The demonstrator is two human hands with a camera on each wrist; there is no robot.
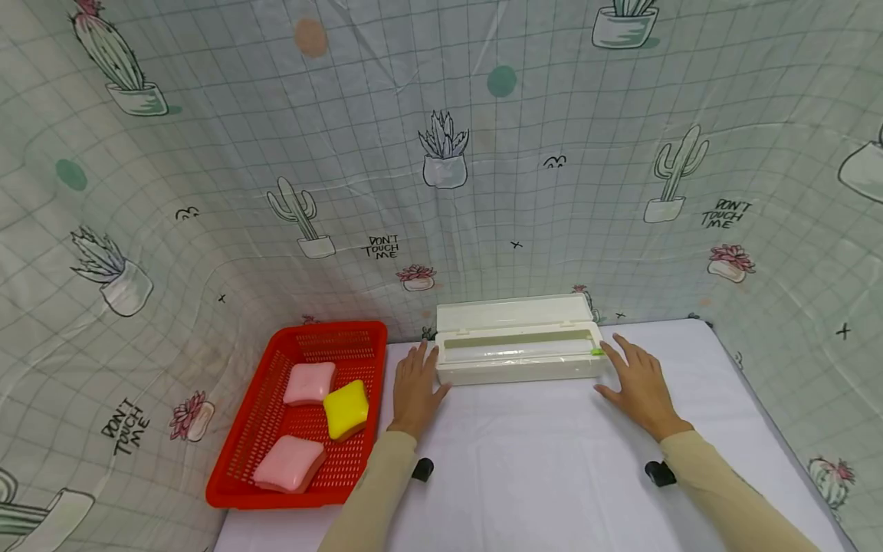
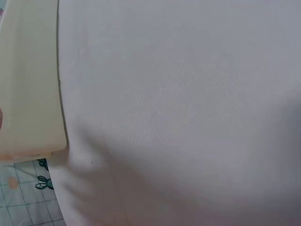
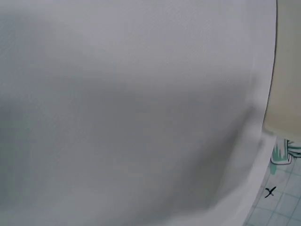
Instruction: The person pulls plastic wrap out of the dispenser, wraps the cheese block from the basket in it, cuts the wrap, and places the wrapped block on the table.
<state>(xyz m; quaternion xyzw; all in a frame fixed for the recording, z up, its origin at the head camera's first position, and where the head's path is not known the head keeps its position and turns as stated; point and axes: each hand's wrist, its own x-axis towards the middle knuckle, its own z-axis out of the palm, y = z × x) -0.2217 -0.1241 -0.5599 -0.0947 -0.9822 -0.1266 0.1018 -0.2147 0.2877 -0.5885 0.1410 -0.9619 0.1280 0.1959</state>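
Observation:
A long off-white box (image 1: 520, 372) with its hinged lid (image 1: 513, 313) raised lies against the back of the table. Inside it is a white roll (image 1: 517, 349), and a small green slider (image 1: 597, 352) sits on its right end; it looks like a cling film dispenser. By the box's left end is my left hand (image 1: 415, 389), fingers extended. My right hand (image 1: 640, 387) is at the right end, fingers spread and slightly bent. Whether either touches the box is unclear. The wrist views show only the box's edge (image 2: 30, 80), at left, and its other end (image 3: 288, 70), at right.
Left of my left arm stands a red perforated basket (image 1: 237, 437) with two pink cushion-shaped blocks (image 1: 309, 383) and a yellow one (image 1: 346, 409). White cloth (image 1: 531, 468) covers the table. A cactus-printed curtain (image 1: 497, 215) rises behind and at both sides.

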